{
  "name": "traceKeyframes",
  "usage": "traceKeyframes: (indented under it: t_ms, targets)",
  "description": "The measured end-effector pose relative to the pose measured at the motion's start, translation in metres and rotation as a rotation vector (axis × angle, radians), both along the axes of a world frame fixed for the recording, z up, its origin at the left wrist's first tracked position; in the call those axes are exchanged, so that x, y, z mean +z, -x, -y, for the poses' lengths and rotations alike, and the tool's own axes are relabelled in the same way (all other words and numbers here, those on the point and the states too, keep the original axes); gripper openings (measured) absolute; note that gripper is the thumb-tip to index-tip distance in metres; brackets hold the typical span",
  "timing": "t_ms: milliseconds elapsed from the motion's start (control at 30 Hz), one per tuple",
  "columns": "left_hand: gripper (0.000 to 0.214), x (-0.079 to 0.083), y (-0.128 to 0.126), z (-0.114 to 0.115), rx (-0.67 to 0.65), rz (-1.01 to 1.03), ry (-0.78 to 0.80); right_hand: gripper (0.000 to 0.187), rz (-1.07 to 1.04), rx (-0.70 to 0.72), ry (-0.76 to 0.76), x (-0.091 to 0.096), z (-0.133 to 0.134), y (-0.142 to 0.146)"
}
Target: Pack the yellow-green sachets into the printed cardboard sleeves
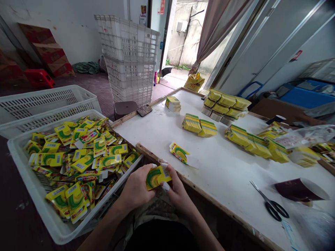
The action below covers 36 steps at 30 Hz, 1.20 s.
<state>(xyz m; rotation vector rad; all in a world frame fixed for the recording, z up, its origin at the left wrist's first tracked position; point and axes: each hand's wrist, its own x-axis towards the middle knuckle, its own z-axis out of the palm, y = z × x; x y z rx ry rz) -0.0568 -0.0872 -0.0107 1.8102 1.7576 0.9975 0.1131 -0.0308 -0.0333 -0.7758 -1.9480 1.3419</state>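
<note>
Between my two hands is a small yellow and green carton (156, 177) with a barcode, held in front of the table's wooden edge. My left hand (140, 186) is closed around its left end. My right hand (178, 186) pinches the right end, with white coverings on the thumb and a fingertip. Another yellow carton (179, 152) lies on the white table just beyond, its end flaps open. To my left, a white plastic crate (62, 228) holds many loose cartons of the same kind.
Stacks of flat yellow cartons (225, 103) and rows of bundles (247, 141) stand on the table (157, 130). Scissors (272, 205), a dark cup-shaped roll (300, 190) and a phone (144, 110) lie there too. Tall stacked crates (131, 59) stand by the doorway.
</note>
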Motion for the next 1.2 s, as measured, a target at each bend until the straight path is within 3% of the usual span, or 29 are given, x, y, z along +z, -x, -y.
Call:
traceKeyframes:
  t_ms: [67,133,167,233,300,367,467,533,700,867,967,1067,1200]
  targets:
    - [0.05,-0.001,0.015,0.001,0.055,-0.024,0.003,0.069,-0.014,-0.001,-0.002,-0.004,-0.005,0.004]
    - [0.051,-0.001,0.042,0.004,0.224,-0.103,-0.009,0.075,0.096,-0.065,-0.072,-0.004,-0.023,-0.002]
    - [0.049,0.0,0.058,0.006,0.372,-0.183,-0.026,0.068,0.211,-0.159,-0.129,-0.002,-0.036,-0.008]
    - [0.065,0.0,0.088,0.009,0.723,-0.374,-0.098,0.034,0.488,-0.444,-0.248,0.001,-0.064,-0.025]
    - [0.076,-0.004,0.104,0.01,0.885,-0.423,-0.173,0.032,0.603,-0.561,-0.271,0.001,-0.089,-0.039]
    - [0.073,-0.011,0.101,0.006,0.81,-0.395,-0.245,0.038,0.699,-0.595,-0.288,-0.005,-0.105,-0.046]
    - [0.054,-0.023,0.075,-0.003,0.477,-0.305,-0.246,0.038,0.812,-0.604,-0.299,-0.016,-0.112,-0.041]
    - [0.044,-0.028,0.058,-0.008,0.329,-0.232,-0.182,0.036,0.85,-0.605,-0.297,-0.021,-0.113,-0.037]
    - [0.036,-0.03,0.04,-0.008,0.197,-0.098,-0.117,0.038,0.834,-0.604,-0.257,-0.023,-0.125,-0.035]
    - [0.033,-0.034,0.028,-0.005,0.115,0.094,-0.019,0.045,0.643,-0.606,-0.215,-0.021,-0.127,-0.04]
    - [0.044,-0.04,0.01,-0.008,0.06,0.382,0.074,0.042,0.453,-0.583,-0.213,-0.013,-0.105,-0.037]
    - [0.071,-0.04,-0.013,-0.015,0.115,0.895,0.022,0.04,0.302,-0.514,-0.193,-0.001,-0.065,-0.019]
    - [0.054,-0.027,-0.029,-0.022,0.257,1.518,-0.101,0.042,-0.006,-0.167,-0.02,0.005,-0.006,0.019]
